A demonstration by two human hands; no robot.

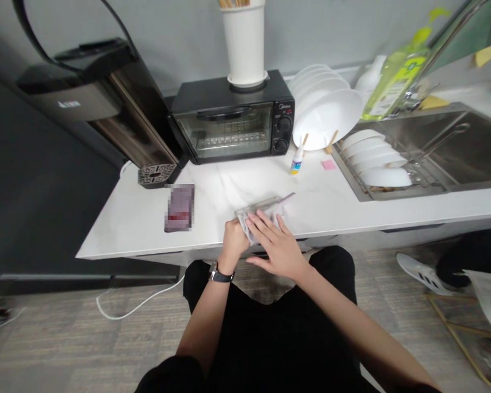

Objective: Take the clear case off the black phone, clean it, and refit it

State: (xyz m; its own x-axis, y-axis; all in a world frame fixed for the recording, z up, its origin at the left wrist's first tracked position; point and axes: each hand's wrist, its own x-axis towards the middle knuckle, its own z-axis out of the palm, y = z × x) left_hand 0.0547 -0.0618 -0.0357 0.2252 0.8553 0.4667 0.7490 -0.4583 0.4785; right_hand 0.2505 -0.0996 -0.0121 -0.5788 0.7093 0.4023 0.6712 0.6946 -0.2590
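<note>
Near the counter's front edge lies a thin, pale translucent plastic bag or pouch (pixel 263 206), partly covered by my hands; its contents cannot be made out. My left hand (pixel 234 239), with a watch on the wrist, is closed on the bag's left end. Over the bag's middle and lower part rests my right hand (pixel 276 246), fingers spread and flat. A small white glue-like bottle (pixel 297 159) with a yellow base stands behind and to the right, beside a pink sticky pad (pixel 328 165). A dark purple, blurred-out item (pixel 180 207) lies to the left.
A black toaster oven (pixel 233 128) bears a white utensil holder (pixel 245 46). At the left stands a tall black dispenser (pixel 126 103). White plates (pixel 327 117), a green soap bottle (pixel 396 79) and a sink (pixel 466 147) with stacked bowls are right. A person's shoe (pixel 423 273) shows lower right.
</note>
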